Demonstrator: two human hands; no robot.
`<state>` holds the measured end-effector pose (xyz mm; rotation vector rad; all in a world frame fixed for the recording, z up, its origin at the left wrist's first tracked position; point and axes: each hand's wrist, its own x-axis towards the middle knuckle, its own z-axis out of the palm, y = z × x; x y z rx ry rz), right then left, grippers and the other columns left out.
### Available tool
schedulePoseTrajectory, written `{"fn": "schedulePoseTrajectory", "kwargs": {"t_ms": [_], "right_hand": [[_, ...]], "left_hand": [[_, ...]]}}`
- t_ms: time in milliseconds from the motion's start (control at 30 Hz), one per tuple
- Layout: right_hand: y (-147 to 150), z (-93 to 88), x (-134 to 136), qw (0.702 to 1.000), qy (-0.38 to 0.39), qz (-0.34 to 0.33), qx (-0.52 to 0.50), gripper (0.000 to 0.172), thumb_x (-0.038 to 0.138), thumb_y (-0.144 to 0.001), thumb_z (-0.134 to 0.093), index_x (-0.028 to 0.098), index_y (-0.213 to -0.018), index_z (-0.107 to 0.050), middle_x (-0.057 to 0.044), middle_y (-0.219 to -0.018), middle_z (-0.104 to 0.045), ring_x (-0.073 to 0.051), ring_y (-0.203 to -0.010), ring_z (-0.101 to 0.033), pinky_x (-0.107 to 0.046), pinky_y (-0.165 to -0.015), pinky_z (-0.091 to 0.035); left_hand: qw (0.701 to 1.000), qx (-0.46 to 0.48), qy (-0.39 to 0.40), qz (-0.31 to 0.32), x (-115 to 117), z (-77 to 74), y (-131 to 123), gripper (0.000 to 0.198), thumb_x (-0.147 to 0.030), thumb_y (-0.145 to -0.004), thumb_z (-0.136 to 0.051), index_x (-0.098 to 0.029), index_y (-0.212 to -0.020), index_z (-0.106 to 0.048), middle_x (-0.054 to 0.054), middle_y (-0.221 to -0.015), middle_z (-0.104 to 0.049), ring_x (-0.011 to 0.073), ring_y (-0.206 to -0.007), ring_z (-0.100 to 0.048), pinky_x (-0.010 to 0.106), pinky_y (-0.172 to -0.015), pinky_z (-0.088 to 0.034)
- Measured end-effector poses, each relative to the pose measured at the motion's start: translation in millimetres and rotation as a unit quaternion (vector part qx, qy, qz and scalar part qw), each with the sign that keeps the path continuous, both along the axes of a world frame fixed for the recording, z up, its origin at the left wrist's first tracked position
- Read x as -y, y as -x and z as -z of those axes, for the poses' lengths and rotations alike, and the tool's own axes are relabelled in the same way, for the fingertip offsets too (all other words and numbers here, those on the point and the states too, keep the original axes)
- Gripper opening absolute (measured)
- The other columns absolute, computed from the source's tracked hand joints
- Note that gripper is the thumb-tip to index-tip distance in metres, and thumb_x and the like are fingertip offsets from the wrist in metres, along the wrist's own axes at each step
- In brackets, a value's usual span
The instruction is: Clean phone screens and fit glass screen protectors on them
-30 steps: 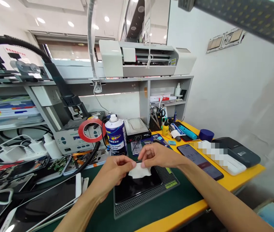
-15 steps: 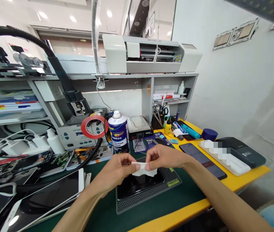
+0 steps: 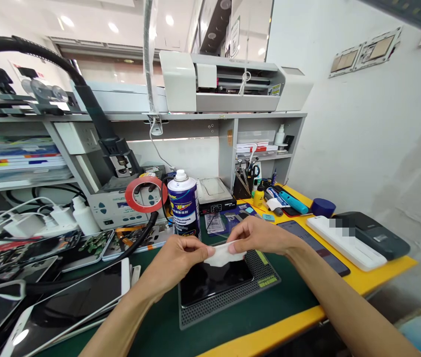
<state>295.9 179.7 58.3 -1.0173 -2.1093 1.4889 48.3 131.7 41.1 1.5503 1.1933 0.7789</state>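
Both my hands hold a small white wipe (image 3: pixel 225 255) above a black phone (image 3: pixel 213 279) that lies on a dark grid mat (image 3: pixel 232 297). My left hand (image 3: pixel 175 260) pinches the wipe's left end between thumb and fingers. My right hand (image 3: pixel 260 234) pinches its right end from above. The wipe is stretched between them, a little above the phone's screen. A white and blue spray can (image 3: pixel 185 203) stands just behind my hands.
A red tape ring (image 3: pixel 144 193) and a grey station (image 3: pixel 119 206) sit behind the can. Phones and screens (image 3: pixel 65 302) lie at left among white cables. A black phone (image 3: pixel 314 243), a white box (image 3: pixel 344 243) and a dark case (image 3: pixel 374 233) rest on the yellow bench edge at right.
My hands have drawn the wipe out flatter between them and lifted it slightly. The view has shifted a little, otherwise the bench is the same.
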Motion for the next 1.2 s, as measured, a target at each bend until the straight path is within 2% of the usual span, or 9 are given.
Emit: {"fn": "schedulePoseTrajectory", "kwargs": {"t_ms": [133, 233, 333, 433, 633, 933, 1200], "right_hand": [[1, 3.1, -1, 1.0, 0.017, 0.003, -0.024, 0.029, 0.042, -0.073, -0.082, 0.015, -0.082, -0.076, -0.001, -0.072, -0.068, -0.014, -0.067, -0.059, -0.025, -0.064, -0.048], [2, 6.1, -1, 0.997, 0.042, 0.011, -0.056, 0.03, 0.039, -0.07, -0.084, 0.014, -0.079, -0.072, -0.001, -0.069, -0.068, -0.014, -0.063, -0.061, -0.025, -0.061, -0.05], [2, 6.6, 0, 0.993, 0.084, 0.013, -0.085, 0.029, 0.037, -0.071, -0.083, 0.013, -0.078, -0.068, -0.003, -0.069, -0.07, -0.015, -0.058, -0.063, -0.027, -0.057, -0.053], [3, 4.9, 0, 0.991, 0.097, 0.02, -0.09, 0.027, 0.034, -0.071, -0.082, 0.014, -0.077, -0.065, -0.004, -0.067, -0.072, -0.015, -0.055, -0.064, -0.027, -0.053, -0.054], [2, 4.4, -1, 0.992, 0.094, 0.024, -0.085, 0.024, 0.032, -0.072, -0.08, 0.015, -0.076, -0.064, -0.002, -0.067, -0.072, -0.015, -0.056, -0.064, -0.025, -0.051, -0.053], [2, 7.2, -3, 0.987, 0.112, 0.013, -0.116, 0.022, 0.03, -0.074, -0.08, 0.015, -0.078, -0.064, -0.004, -0.067, -0.074, -0.015, -0.055, -0.067, -0.023, -0.049, -0.054], [0, 4.4, -1, 0.981, 0.131, -0.005, -0.144, 0.027, 0.032, -0.075, -0.083, 0.014, -0.082, -0.064, -0.006, -0.073, -0.075, -0.016, -0.06, -0.07, -0.024, -0.051, -0.056]], "left_hand": [[1.0, 0.01, 0.002, 0.011, 1, 0.0, -1, 0.046, -0.06, -0.082, -0.066, -0.016, -0.069, -0.065, -0.005, -0.062, -0.036, 0.008, -0.052, -0.022, 0.026, -0.046, -0.016], [0.999, 0.021, 0.037, 0.025, 4, -2.6, -5, 0.041, -0.058, -0.088, -0.06, -0.018, -0.09, -0.068, -0.008, -0.055, -0.031, 0.0083, -0.05, -0.021, 0.024, -0.045, -0.014], [0.998, 0.024, 0.037, 0.035, 7, -6.0, -8, 0.036, -0.045, -0.085, -0.063, -0.017, -0.107, -0.068, -0.007, -0.057, -0.039, 0.0084, -0.049, -0.027, 0.022, -0.045, -0.017], [0.999, 0.015, 0.016, 0.034, 8, -6.3, -9, 0.033, -0.04, -0.085, -0.061, -0.016, -0.107, -0.07, -0.006, -0.056, -0.043, 0.0086, -0.049, -0.03, 0.022, -0.045, -0.02], [1.0, 0.003, -0.012, 0.017, 5, -2.0, -7, 0.034, -0.045, -0.089, -0.059, -0.017, -0.103, -0.072, -0.006, -0.052, -0.043, 0.0091, -0.047, -0.03, 0.023, -0.045, -0.02], [0.998, -0.018, -0.061, -0.001, 5, -0.5, -9, 0.034, -0.051, -0.089, -0.062, -0.019, -0.098, -0.073, -0.005, -0.058, -0.043, 0.0107, -0.053, -0.036, 0.024, -0.048, -0.025], [0.99, -0.063, -0.125, -0.024, 6, 3.8, -10, 0.029, -0.046, -0.094, -0.055, -0.021, -0.102, -0.069, -0.003, -0.066, -0.048, 0.0126, -0.057, -0.039, 0.025, -0.051, -0.028]]}}
